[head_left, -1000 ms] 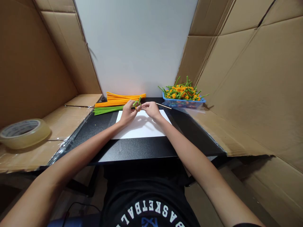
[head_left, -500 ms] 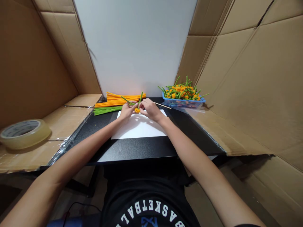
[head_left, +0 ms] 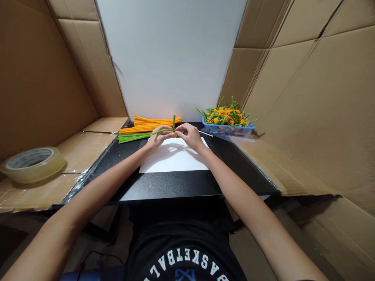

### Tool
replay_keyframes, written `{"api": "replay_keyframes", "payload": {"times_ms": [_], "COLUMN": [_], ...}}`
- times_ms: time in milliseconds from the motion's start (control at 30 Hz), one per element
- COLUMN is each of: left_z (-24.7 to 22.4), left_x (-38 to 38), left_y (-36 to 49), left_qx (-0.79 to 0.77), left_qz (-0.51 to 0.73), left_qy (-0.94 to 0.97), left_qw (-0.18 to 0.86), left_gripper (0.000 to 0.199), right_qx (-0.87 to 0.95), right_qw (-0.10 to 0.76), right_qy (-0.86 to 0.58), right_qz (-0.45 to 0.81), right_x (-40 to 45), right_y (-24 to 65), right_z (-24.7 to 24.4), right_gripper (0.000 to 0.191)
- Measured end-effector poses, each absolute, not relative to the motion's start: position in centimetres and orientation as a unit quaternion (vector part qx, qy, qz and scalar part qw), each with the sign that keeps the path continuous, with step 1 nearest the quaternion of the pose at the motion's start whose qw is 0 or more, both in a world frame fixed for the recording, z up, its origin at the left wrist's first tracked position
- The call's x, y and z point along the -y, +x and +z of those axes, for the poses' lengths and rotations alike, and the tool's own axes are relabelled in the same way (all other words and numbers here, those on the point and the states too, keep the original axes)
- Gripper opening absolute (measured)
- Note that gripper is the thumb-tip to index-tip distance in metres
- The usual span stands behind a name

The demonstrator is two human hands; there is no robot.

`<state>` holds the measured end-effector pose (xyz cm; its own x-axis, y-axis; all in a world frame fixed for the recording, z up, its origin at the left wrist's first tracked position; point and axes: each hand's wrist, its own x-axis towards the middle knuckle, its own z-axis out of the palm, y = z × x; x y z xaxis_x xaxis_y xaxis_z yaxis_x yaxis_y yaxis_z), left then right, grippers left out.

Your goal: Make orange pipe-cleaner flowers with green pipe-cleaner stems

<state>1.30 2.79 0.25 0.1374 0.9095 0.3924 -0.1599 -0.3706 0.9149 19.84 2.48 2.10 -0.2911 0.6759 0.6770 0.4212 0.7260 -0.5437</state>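
Note:
Over the far part of a white sheet (head_left: 174, 160), my left hand (head_left: 159, 138) and my right hand (head_left: 190, 136) meet with fingertips pinched together. Between them is a small pipe-cleaner flower: its green pipe-cleaner stem (head_left: 174, 121) has one end standing upright and another running left across my left hand. Only a sliver of its orange head shows below the fingertips; the rest is hidden. Both hands are closed on this piece. Just behind my left hand lie bundles of orange pipe cleaners (head_left: 137, 127) and green pipe cleaners (head_left: 131, 137).
A blue mesh basket (head_left: 227, 129) heaped with orange and green pipe-cleaner flowers stands at the back right. A thin wooden stick (head_left: 206, 134) lies behind my right hand. A roll of clear tape (head_left: 55, 164) rests on cardboard at the left. Cardboard walls flank the black table (head_left: 175, 187).
The green ends have shifted: one now stands straighter and the other lies lower over my left hand. The orange head has become mostly covered as my fingers turned the piece.

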Motion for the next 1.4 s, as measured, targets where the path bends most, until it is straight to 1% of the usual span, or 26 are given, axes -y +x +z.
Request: {"api": "replay_keyframes", "payload": {"times_ms": [133,233,367,467,567,700,767,833,900,1000,1067,1200,1300,1400], "left_z": [0.5,0.6,0.4,0.3,0.1,0.0,0.0,0.0,-0.1,-0.2,-0.4,-0.6,-0.6,-0.5], "left_x": [-2.7,-2.5,-2.3,-2.2,-2.2,-2.2,-2.3,-2.3,-2.4,-2.6,-2.6,-2.3,-2.0,-1.6], "left_y": [1.1,1.2,1.4,1.7,2.0,2.3,2.1,1.9,1.8,2.0,2.4,3.2,3.6,3.8], "left_qx": [-0.332,-0.332,-0.323,-0.326,-0.336,-0.346,-0.353,-0.365,-0.382,-0.404,-0.41,-0.416,-0.433,-0.462], "left_qz": [0.587,0.561,0.548,0.529,0.529,0.534,0.53,0.526,0.524,0.534,0.547,0.571,0.584,0.595], "left_qy": [0.607,0.637,0.641,0.625,0.606,0.597,0.603,0.608,0.609,0.6,0.599,0.603,0.597,0.59], "left_qw": [0.421,0.412,0.431,0.472,0.49,0.489,0.48,0.469,0.457,0.438,0.417,0.369,0.339,0.292], "left_gripper": [0.044,0.043,0.043,0.045,0.043,0.045,0.045,0.041,0.036,0.033,0.03,0.022,0.018,0.015], "right_qx": [0.726,0.722,0.724,0.71,0.707,0.698,0.705,0.712,0.707,0.67,0.624,0.508,0.427,0.342], "right_qw": [0.503,0.491,0.466,0.468,0.471,0.467,0.456,0.448,0.45,0.461,0.463,0.478,0.52,0.584], "right_qy": [-0.37,-0.343,-0.355,-0.386,-0.392,-0.386,-0.366,-0.349,-0.353,-0.386,-0.416,-0.433,-0.405,-0.385], "right_qz": [0.288,0.345,0.364,0.357,0.354,0.381,0.401,0.412,0.416,0.435,0.472,0.571,0.619,0.628], "right_x": [-2.9,-3.1,-3.1,-3.3,-3.4,-3.2,-3.0,-2.9,-2.8,-2.5,-2.3,-2.0,-1.8,-1.7], "right_y": [19.6,19.7,19.7,19.5,19.3,19.3,19.5,19.7,19.8,19.7,19.5,18.8,17.8,16.6], "right_z": [2.3,2.4,2.3,2.1,2.0,2.2,2.3,2.4,2.5,2.5,2.5,2.6,2.5,2.0], "right_gripper": [0.014,0.014,0.012,0.011,0.008,0.004,0.008,0.012,0.011,0.009,0.008,0.015,0.023,0.026]}}
